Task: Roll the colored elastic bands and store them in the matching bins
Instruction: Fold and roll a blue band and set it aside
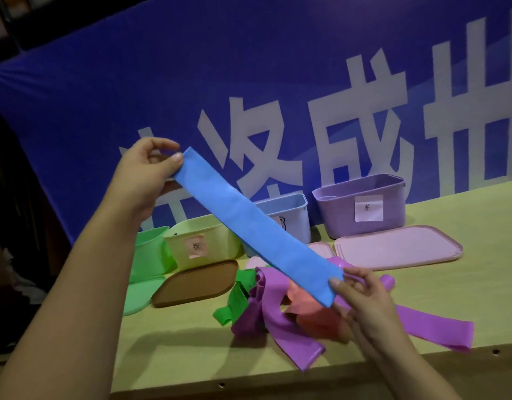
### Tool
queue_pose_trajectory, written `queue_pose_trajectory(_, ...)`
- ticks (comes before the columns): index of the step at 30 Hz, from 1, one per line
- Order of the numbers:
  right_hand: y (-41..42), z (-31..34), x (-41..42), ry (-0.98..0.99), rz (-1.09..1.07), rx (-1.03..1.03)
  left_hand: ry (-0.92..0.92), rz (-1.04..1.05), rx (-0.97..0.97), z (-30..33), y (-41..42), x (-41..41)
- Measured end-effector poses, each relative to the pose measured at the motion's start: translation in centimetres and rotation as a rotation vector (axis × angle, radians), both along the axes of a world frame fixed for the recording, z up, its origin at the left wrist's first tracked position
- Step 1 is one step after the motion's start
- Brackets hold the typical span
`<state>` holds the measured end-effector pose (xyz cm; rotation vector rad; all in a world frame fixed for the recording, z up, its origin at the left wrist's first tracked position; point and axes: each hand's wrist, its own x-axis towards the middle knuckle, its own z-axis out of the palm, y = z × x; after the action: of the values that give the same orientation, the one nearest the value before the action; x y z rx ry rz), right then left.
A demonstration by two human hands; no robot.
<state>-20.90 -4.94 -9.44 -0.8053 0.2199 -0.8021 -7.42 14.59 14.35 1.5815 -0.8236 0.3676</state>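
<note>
We pinch the flat blue elastic band [256, 226] taut between left hand [145, 174] and right hand [361, 295], above the pile just under our right hand; loosening either pinch could snap it away before rolling.

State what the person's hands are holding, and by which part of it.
Both hands hold the blue elastic band, stretched flat above the table. The left hand pinches its far end; the right hand pinches its near end with thumb and fingers.
</note>
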Motion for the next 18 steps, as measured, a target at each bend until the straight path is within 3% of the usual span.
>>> queue_pose_trajectory(3, -1.7, 1.2, 0.6, 0.038, -0.133, -0.011, 0.120, -0.006, 0.065, -1.9, 1.3, 1.8)
queue_pose_trajectory(7, -2.4, 0.0, 2.3, 0.122, -0.172, 0.012, 0.224, -0.030, 0.003, -3.1, 1.5, 2.5)
queue_pose_trajectory(13, -0.7, -0.9, 2.3, 0.303, -0.207, -0.123, 0.265, -0.093, -0.052, -2.4, 0.6, 2.5)
queue_pose_trajectory(18, -0.5, -0.4, 1.8, 0.258, -0.264, -0.193, 0.287, -0.114, -0.064, -3.0, 0.1, 2.2)
